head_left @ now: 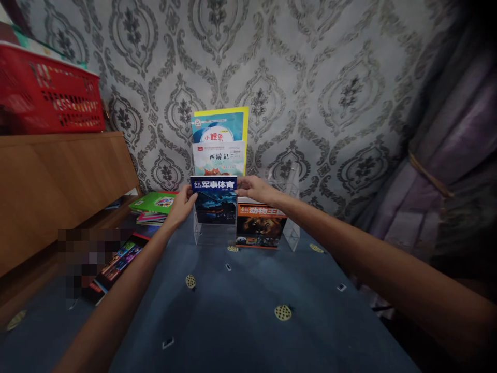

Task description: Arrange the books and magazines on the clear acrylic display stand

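Note:
Between my two hands is a dark blue book [215,204] with white title characters, upright at the left part of a clear acrylic book stand [293,228]. My left hand [183,203] grips its left edge, thumb on the cover. The fingers of my right hand [254,189] close on its upper right corner. Behind it stand a white book [219,158] and, farther back, a taller blue book with a yellow border [221,127]. Just below my right hand, an orange-topped book with a lion on its cover [261,225] stands in the front right of the stand.
Left of the stand lies a stack of books with a green one on top [153,202]. Nearer me, more books [120,261] lie by a wooden headboard [62,181], partly blurred out. A red basket [50,88] sits above. Purple curtains [438,155] hang at right.

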`<state>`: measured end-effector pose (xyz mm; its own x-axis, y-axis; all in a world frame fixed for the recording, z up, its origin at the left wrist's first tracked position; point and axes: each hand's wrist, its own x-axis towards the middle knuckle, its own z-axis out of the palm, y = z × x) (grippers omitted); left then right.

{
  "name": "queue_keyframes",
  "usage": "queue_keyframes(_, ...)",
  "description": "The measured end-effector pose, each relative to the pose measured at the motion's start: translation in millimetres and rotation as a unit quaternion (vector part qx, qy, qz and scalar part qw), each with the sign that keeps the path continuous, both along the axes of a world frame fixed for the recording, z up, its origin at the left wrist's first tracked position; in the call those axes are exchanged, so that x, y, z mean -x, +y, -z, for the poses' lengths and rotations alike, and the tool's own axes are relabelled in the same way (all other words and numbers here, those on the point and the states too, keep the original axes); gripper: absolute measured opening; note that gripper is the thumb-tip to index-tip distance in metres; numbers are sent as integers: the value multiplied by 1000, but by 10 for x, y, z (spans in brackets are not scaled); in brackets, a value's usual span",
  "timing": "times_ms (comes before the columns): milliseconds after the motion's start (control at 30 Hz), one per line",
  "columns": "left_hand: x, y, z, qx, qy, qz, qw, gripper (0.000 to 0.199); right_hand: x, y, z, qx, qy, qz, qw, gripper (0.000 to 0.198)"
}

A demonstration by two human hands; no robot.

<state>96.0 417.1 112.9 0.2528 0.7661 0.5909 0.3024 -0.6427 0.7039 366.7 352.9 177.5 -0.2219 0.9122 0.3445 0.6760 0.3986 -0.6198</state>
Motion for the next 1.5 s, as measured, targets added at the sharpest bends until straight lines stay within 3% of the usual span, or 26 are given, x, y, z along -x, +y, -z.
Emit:
queue_keyframes(100,96,-139,102,-14,4,-37,999,40,-19,-60,-33,-22,-23,25,999,17)
queue_keyframes(200,359,-379,340,-49,85,-127,987,39,22,-293,-28,-114,-39,73,990,28)
queue_keyframes(300,764,-678,621,-45,260,-255,930,47,147,-655,97,-244,-34,83,966,29)
queue_keyframes(400,1168,-940,793,27,417,-360,834,68,314,-960,403,-273,-32,-5,961,28)
queue_keyframes(467,1361,-1053,831,100,465,-388,789,82,437,-1070,689,-259,-35,-83,962,27)
queue_keyframes(600,1476,-1170,848,172,503,-375,760,89,712,-1131,1241,-177,-60,-185,965,29)
queue_keyframes(733,1310,-1320,873,147,547,-344,749,80,980,-1156,1540,-105,-56,-227,967,28)
queue_keyframes(1000,843,-1784,813,74,596,-265,755,53,1313,-1137,1778,-32,29,-219,975,30)
queue_keyframes(1133,603,-2064,993,29,600,-220,769,51,1317,-1122,1761,-30,88,-177,980,35)
queue_keyframes(1200,476,-2253,1126,10,591,-174,788,51,1304,-1128,1711,-19,94,-189,977,38)
queue_keyframes(1333,284,-2665,1273,-48,550,-80,830,51,1387,-1177,1613,59,26,-302,951,45)
queue_keyframes(1433,254,-2869,1268,-61,522,-60,848,47,1586,-1195,1610,126,-53,-396,908,48)
queue_keyframes(1500,283,-2924,1275,-63,508,-64,857,47,1740,-1154,1653,132,-90,-419,894,48)
